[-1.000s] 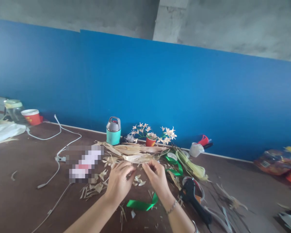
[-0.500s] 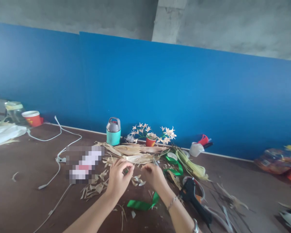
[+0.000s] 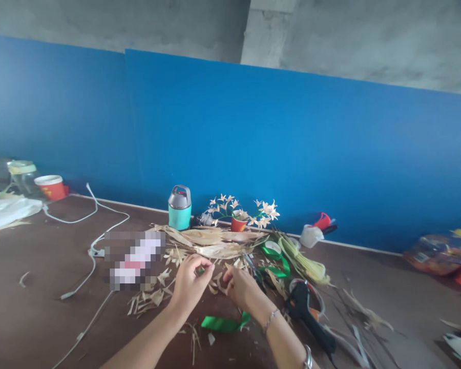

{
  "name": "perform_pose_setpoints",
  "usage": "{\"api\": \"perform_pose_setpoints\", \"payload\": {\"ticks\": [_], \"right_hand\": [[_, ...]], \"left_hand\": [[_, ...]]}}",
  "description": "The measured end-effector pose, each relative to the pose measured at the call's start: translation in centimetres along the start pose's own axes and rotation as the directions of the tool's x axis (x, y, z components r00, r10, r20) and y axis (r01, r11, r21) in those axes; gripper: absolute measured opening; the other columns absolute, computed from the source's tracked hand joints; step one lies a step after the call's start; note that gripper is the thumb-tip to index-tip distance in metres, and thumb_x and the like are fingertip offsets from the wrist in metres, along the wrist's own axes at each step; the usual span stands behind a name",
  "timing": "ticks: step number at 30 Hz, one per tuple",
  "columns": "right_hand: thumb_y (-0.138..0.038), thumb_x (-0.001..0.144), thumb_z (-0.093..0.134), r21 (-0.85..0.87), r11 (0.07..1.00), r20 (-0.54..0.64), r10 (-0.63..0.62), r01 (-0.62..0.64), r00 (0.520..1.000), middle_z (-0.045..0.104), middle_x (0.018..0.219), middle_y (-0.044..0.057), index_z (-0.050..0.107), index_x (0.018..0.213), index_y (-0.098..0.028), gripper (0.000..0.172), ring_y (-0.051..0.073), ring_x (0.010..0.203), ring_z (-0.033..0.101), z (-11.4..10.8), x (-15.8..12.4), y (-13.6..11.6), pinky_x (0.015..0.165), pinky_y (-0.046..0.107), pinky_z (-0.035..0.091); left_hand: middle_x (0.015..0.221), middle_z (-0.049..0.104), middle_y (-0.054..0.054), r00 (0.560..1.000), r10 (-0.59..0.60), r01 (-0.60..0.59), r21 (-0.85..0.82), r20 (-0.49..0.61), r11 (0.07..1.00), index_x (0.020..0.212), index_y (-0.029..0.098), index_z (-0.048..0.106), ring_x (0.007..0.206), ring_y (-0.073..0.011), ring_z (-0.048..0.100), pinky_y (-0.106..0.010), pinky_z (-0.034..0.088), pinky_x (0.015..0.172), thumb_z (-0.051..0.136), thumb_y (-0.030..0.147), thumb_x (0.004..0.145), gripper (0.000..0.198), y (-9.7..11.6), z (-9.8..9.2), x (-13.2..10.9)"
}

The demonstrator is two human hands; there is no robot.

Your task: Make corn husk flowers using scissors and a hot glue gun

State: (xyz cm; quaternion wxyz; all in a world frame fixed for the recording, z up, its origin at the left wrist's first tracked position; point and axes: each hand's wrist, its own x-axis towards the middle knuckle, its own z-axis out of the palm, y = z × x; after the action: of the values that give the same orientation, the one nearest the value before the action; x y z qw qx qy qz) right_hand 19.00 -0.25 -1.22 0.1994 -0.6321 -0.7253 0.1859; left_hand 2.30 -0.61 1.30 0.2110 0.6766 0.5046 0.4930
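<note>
The single view looks from the wearer's head, over the tabletop (image 3: 42,328), forward and slightly down. It takes in the left grip (image 3: 194,282) and right grip (image 3: 240,289) fairly near, low in frame, with the blue panel (image 3: 253,133) farther off, facing it.

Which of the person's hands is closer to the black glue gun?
The right hand. It is left of the glue gun and a little farther forward, not touching it. The left hand is farther left, beyond the right hand.
</note>
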Motion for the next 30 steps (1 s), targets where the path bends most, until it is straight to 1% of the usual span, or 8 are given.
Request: {"api": "perform_pose_setpoints", "payload": {"ticks": [4, 7, 9, 12, 14, 16, 24, 30], "right_hand": [[-0.004, 0.061, 0.051, 0.108, 0.993, 0.015, -0.049, 0.047, 0.999, 0.065, 0.063, 0.002, 0.066, 0.080, -0.017, 0.028, 0.017, 0.066, 0.058, -1.1, -0.1, -0.2, 0.061, 0.024, 0.040], [-0.011, 0.062, 0.055, 0.359, 0.933, 0.104, -0.048, 0.007, 0.993, 0.066, 0.061, 0.001, 0.067, 0.071, -0.016, 0.016, 0.015, 0.059, 0.058, -2.5, 0.0, -0.8, 0.053, 0.022, 0.040], [-0.014, 0.063, 0.055, 0.536, 0.842, 0.147, -0.018, -0.065, 0.989, 0.065, 0.059, 0.000, 0.066, 0.069, -0.016, 0.013, 0.013, 0.054, 0.056, -3.4, 0.1, -1.5, 0.050, 0.020, 0.040], [-0.016, 0.061, 0.060, 0.774, 0.605, 0.194, 0.056, -0.187, 0.980, 0.062, 0.054, -0.003, 0.063, 0.064, -0.016, 0.005, 0.010, 0.048, 0.052, -4.5, 0.0, -2.6, 0.048, 0.019, 0.038], [-0.018, 0.059, 0.064, 0.860, 0.453, 0.228, 0.075, -0.237, 0.971, 0.061, 0.054, -0.003, 0.060, 0.063, -0.016, 0.006, 0.010, 0.047, 0.051, -5.0, -0.3, -3.3, 0.047, 0.019, 0.037], [-0.021, 0.060, 0.067, 0.891, 0.389, 0.222, 0.079, -0.235, 0.972, 0.061, 0.055, -0.003, 0.058, 0.062, -0.017, 0.010, 0.010, 0.049, 0.051, -5.3, -0.5, -3.7, 0.048, 0.019, 0.037], [-0.032, 0.065, 0.067, 0.817, 0.577, -0.031, 0.079, -0.020, 0.996, 0.054, 0.056, -0.004, 0.060, 0.067, -0.015, 0.019, 0.009, 0.050, 0.046, -4.1, 0.0, -3.1, 0.050, 0.020, 0.035], [-0.030, 0.064, 0.065, 0.790, 0.613, -0.043, 0.103, -0.029, 0.994, 0.053, 0.053, -0.004, 0.057, 0.063, -0.016, 0.017, 0.010, 0.049, 0.044, -4.1, -0.1, -3.5, 0.049, 0.021, 0.034]], "left_hand": [[0.068, 0.065, -0.002, 1.000, -0.021, 0.021, -0.009, 0.010, 1.000, 0.062, 0.018, 0.060, 0.068, -0.0179, 0.060, -0.029, 0.046, 0.065, 0.053, 0.023, 0.073, 0.014, 0.0, -0.1, 0.1], [0.067, 0.064, -0.002, 0.999, -0.051, 0.051, -0.028, 0.019, 0.998, 0.062, 0.018, 0.060, 0.069, -0.0184, 0.060, -0.029, 0.046, 0.065, 0.053, 0.022, 0.072, 0.013, 0.0, -0.1, 0.1], [0.066, 0.064, -0.001, 0.997, -0.076, 0.077, -0.055, 0.028, 0.995, 0.062, 0.018, 0.060, 0.068, -0.0182, 0.060, -0.028, 0.045, 0.065, 0.052, 0.023, 0.072, 0.013, 0.1, -0.1, 0.1], [0.065, 0.063, 0.000, 0.992, -0.115, 0.119, -0.102, 0.052, 0.988, 0.062, 0.018, 0.061, 0.066, -0.0174, 0.059, -0.027, 0.044, 0.063, 0.053, 0.025, 0.072, 0.014, 0.3, 0.0, 0.0], [0.062, 0.061, 0.001, 0.986, -0.148, 0.157, -0.128, 0.074, 0.979, 0.061, 0.018, 0.062, 0.063, -0.0165, 0.058, -0.026, 0.043, 0.061, 0.055, 0.027, 0.072, 0.016, 0.5, 0.0, -0.1], [0.059, 0.059, 0.002, 0.979, -0.181, 0.194, -0.153, 0.094, 0.969, 0.059, 0.017, 0.062, 0.060, -0.0156, 0.056, -0.024, 0.042, 0.059, 0.058, 0.031, 0.072, 0.019, 0.6, 0.1, -0.2], [0.059, 0.058, 0.002, 0.979, -0.188, 0.200, -0.173, 0.081, 0.964, 0.057, 0.017, 0.059, 0.060, -0.0150, 0.055, -0.024, 0.041, 0.059, 0.060, 0.030, 0.072, 0.019, 0.4, 0.4, -0.4], [0.058, 0.059, 0.001, 0.983, -0.173, 0.181, -0.175, 0.060, 0.968, 0.057, 0.017, 0.060, 0.059, -0.0152, 0.055, -0.024, 0.043, 0.058, 0.059, 0.027, 0.070, 0.016, 0.3, 0.4, -0.4]]}}
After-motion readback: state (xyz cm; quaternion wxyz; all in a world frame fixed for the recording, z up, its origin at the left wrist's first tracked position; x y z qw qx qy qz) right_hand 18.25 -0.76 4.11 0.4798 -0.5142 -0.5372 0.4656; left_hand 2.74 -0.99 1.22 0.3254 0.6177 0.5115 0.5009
